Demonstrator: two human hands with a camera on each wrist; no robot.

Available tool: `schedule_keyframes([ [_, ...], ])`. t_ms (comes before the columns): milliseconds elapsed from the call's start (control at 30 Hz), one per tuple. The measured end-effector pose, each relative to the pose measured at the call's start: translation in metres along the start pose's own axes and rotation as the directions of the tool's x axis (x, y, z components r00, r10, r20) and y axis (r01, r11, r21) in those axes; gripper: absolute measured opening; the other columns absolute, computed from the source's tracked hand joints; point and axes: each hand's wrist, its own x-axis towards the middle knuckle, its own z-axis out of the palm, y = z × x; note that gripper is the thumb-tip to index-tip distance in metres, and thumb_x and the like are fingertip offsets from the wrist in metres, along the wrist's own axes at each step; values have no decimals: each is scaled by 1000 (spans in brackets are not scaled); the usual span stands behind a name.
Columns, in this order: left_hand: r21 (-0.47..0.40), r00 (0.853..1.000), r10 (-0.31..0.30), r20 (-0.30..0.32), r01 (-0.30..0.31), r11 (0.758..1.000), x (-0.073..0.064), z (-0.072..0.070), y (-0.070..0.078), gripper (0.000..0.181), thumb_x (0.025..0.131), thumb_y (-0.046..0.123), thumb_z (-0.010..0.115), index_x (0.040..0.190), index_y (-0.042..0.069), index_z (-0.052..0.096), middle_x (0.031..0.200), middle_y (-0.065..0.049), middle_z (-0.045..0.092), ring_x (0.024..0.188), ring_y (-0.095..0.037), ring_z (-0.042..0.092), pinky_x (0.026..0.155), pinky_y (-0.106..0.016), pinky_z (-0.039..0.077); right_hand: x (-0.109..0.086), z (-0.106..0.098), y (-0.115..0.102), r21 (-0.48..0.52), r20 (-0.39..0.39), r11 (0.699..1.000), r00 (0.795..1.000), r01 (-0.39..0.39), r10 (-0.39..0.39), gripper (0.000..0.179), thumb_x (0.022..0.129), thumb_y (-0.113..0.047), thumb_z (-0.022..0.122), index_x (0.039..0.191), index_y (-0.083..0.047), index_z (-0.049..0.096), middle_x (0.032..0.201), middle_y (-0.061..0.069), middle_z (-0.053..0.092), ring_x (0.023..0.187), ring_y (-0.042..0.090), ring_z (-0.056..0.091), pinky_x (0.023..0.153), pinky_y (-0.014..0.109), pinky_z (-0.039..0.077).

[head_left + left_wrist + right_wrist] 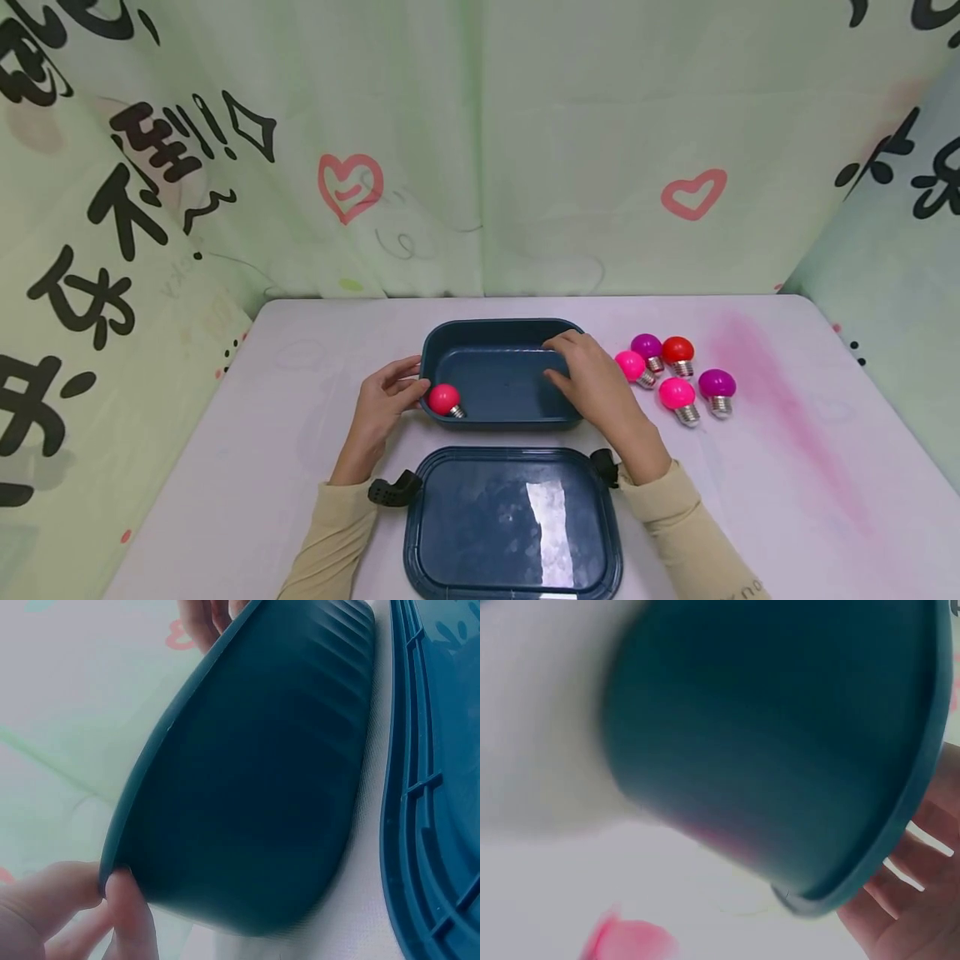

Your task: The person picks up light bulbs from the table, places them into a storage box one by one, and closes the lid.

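Observation:
A dark blue rectangular box (495,417) stands on the table, its long side toward me. In its front left corner lies a red-pink light bulb (443,398). My left hand (382,408) pinches the box's left rim between thumb and fingers; the left wrist view shows these fingers (131,915) at the corner of the rim. Over the box's right end reaches my right hand (596,383), its thumb and fingers spread apart inside the rim with nothing between them. In the right wrist view the right hand's fingers (900,892) extend past the rim.
A matching blue lid (480,525) lies in front of the box, between my forearms. Right of the box sit several bulbs: a red one (678,350), a purple one (717,385), a pink one (678,395) and others. A printed curtain (525,167) surrounds the table.

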Motion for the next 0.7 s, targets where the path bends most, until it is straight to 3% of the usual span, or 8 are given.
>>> schedule_keyframes([
  [700,-13,1000,14,6,-14,1000,1,-1,-2,44,90,7,72,133,3,60,127,-19,60,94,-15,62,70,-22,58,-3,-22,31,11,-31,999,998,-50,50,35,88,-6,72,120,4,65,125,26,60,116,43,56,90,54,54],
])
